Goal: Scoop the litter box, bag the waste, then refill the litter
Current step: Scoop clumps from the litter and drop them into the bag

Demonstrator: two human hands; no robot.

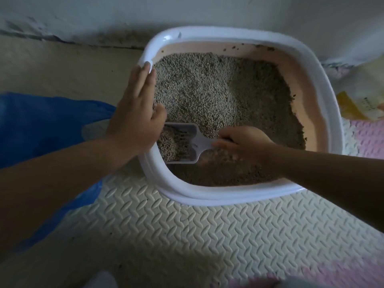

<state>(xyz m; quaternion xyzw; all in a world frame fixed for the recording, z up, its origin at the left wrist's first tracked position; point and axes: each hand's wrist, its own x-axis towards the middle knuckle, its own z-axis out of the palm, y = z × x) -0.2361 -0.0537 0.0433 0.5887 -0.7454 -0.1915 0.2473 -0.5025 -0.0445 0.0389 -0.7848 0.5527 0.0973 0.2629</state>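
Observation:
A litter box [324,84] with a white rim and pink inner walls sits on the floor, holding grey-brown granular litter [224,96]. My right hand [245,142] grips the handle of a white slotted scoop [187,142], whose head lies at the box's left side, loaded with litter. My left hand [137,113] rests flat on the box's left rim, fingers straight and thumb dipping inside. A blue plastic bag [41,125] lies on the floor to the left of the box, partly under my left forearm.
The box stands against a pale wall [187,11]. A cream foam mat [207,229] with a chevron pattern covers the floor in front. Pink mat tiles [365,140] and a yellow-and-white litter bag [361,100] lie to the right.

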